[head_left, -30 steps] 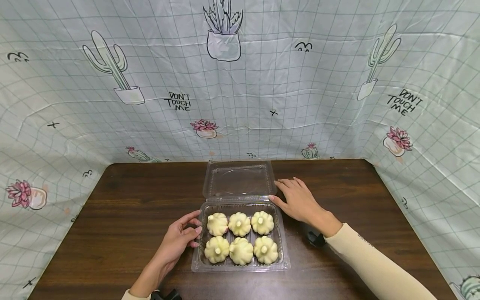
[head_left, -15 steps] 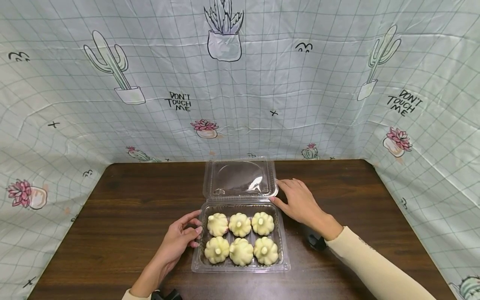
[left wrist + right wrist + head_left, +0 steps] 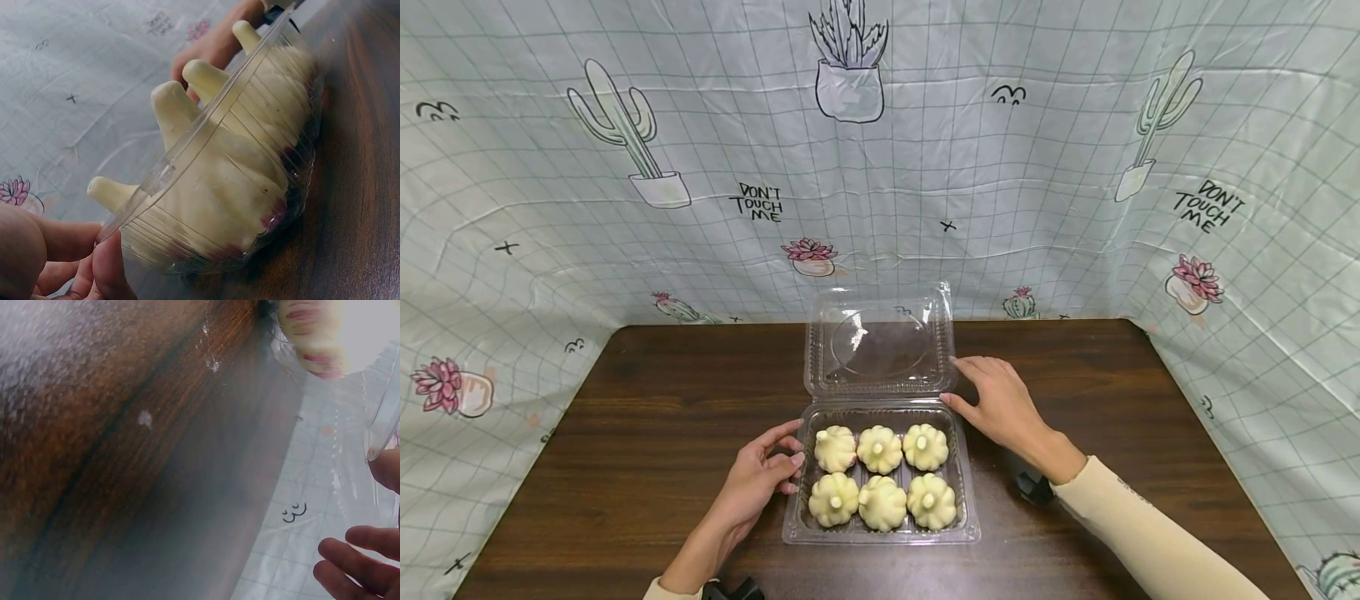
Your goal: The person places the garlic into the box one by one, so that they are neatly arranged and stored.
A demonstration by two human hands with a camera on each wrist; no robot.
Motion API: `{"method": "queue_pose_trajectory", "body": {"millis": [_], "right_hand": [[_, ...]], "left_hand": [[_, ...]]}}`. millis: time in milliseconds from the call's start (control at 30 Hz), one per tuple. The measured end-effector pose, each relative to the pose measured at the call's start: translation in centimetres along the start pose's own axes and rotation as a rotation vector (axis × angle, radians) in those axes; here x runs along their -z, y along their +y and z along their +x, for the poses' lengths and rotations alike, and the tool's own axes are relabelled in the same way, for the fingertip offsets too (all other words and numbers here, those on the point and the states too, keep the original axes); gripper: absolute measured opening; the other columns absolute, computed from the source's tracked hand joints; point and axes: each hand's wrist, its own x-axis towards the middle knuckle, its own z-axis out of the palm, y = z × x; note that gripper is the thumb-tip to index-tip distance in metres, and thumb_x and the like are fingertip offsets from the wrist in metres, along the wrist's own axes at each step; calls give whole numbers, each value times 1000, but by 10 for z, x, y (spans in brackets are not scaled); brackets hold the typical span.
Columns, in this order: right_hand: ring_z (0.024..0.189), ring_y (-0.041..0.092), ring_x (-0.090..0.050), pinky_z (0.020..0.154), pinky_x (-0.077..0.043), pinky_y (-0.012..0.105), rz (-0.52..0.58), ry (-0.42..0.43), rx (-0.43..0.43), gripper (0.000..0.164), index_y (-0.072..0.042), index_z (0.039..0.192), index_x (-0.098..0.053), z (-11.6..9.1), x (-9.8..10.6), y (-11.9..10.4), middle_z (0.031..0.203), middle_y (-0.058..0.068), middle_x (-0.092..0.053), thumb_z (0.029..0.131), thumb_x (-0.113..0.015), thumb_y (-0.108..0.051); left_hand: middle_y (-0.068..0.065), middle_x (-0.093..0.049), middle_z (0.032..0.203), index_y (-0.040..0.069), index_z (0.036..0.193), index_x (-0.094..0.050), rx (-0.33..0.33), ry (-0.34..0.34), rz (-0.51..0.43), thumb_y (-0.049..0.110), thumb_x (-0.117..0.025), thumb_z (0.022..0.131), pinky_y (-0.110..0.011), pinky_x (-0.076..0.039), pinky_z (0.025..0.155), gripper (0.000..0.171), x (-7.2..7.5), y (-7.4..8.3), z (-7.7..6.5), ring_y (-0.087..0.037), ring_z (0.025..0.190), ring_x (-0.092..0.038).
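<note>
A clear plastic clamshell container (image 3: 973,508) holds several cream garlic bulbs (image 3: 880,448) in two rows, stems mostly upward. Its transparent lid (image 3: 880,342) stands hinged up at the back, leaning away from the bulbs. At the left side, my left hand (image 3: 758,471) pinches the tray's rim between thumb and fingers, as the left wrist view shows close to the garlic bulbs (image 3: 206,181). My right hand (image 3: 1000,400) is at the back right corner, thumb tip at the hinge and fingertips against the lid's right edge. In the right wrist view its fingers (image 3: 359,562) are loosely extended.
The container sits on a dark brown wooden table (image 3: 685,400). A pale grid-patterned cloth (image 3: 1037,208) with cactus prints hangs behind the table and along both sides. The lid's upper part overlaps the cloth in the head view.
The lid has swung up from lying farther back to a steeper angle, its far edge rising. My right fingers stay at its right edge. My left hand and the tray have stayed put.
</note>
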Motion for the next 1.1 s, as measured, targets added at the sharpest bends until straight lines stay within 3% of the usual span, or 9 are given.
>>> {"method": "queue_pose_trajectory", "body": {"millis": [733, 1100], "right_hand": [[113, 39, -68, 106, -49, 57, 54, 164, 53, 56, 0, 128, -74, 0, -1, 2, 120, 17, -74, 81, -94, -25], [104, 37, -70, 99, -53, 57, 55, 292, 139, 48, -2, 117, -79, -4, -3, 6, 111, 14, -76, 76, -97, -19]], "left_hand": [[-9, -53, 113, -6, 154, -45, -15, 29, -13, -9, -58, 102, -21, -55, 62, 54, -2, 3, 6, -7, 79, -57], [-10, -52, 114, -5, 155, -45, -6, 23, -2, -8, -58, 103, -21, -55, 62, 54, -3, 3, 6, -8, 80, -57]]}}
